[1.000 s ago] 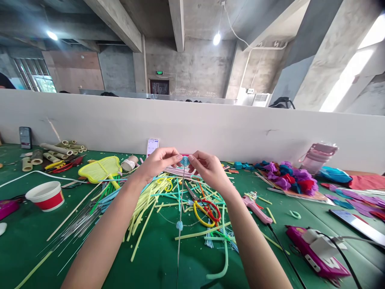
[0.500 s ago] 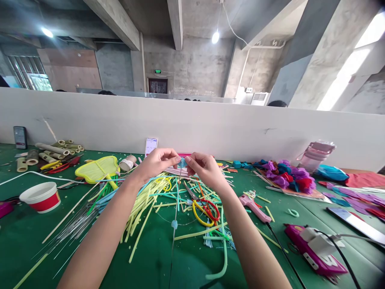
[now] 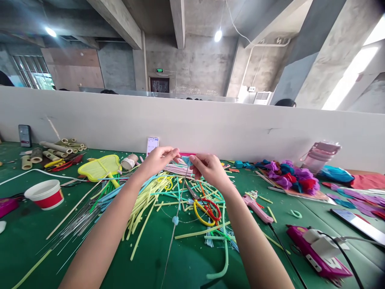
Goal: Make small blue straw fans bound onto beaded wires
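Note:
Up over the middle of the table, my right hand (image 3: pixel 207 166) pinches a small light-blue piece (image 3: pixel 185 160), thin and soft-looking, at the top of a thin wire (image 3: pixel 170 245). Thumb and forefinger of my left hand (image 3: pixel 160 158) are closed at the left edge of that blue piece. Downward from my fingers the wire runs towards me, slightly tilted, with a fluffy light-blue knot (image 3: pixel 175 220) partway along it. A fine curved strand spreads sideways near the knot. Under my hands lie yellow-green strips (image 3: pixel 144 200) and scissors (image 3: pixel 207 212) with yellow and red handles.
To the left are a paper cup (image 3: pixel 45 194), a yellow paddle shape (image 3: pixel 100 167), bamboo pieces (image 3: pixel 57 148) and loose wires (image 3: pixel 80 224). On the right lie a pink glue gun (image 3: pixel 258 208), a magenta power strip (image 3: pixel 319 251) and purple-red flowers (image 3: pixel 294 176). A white partition (image 3: pixel 210 124) closes the back.
My hands have drawn slightly apart, and more of the blue piece shows between them. The wire's lower end has swung left. The whole view has shifted a little.

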The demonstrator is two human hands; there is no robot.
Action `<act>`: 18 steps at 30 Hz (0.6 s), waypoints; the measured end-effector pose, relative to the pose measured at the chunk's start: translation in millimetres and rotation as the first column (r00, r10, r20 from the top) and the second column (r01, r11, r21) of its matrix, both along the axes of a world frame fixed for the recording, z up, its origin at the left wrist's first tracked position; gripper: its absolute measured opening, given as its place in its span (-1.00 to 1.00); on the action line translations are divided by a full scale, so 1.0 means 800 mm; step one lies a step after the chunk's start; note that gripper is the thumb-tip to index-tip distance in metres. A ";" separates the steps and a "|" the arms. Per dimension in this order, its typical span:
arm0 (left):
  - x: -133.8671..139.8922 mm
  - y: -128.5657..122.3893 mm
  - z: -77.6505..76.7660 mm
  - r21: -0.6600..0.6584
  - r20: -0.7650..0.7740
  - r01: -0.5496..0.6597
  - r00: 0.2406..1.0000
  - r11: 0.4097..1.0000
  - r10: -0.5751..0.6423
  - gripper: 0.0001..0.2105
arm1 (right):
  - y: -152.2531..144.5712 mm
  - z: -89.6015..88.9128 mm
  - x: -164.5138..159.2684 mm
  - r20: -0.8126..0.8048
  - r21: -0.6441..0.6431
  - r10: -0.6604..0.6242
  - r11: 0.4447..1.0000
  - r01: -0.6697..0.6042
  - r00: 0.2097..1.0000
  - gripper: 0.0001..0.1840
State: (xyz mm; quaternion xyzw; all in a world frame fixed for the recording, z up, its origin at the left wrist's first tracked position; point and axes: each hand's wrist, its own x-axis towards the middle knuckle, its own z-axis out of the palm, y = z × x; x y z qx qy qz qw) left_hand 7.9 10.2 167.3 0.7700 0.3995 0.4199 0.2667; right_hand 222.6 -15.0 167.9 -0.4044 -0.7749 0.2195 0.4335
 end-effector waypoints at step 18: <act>-0.053 0.094 -0.088 0.016 -0.861 -0.429 0.453 0.903 0.230 -0.69 | 0.049 -0.059 0.002 0.251 -0.520 0.193 0.854 -0.036 0.949 -0.60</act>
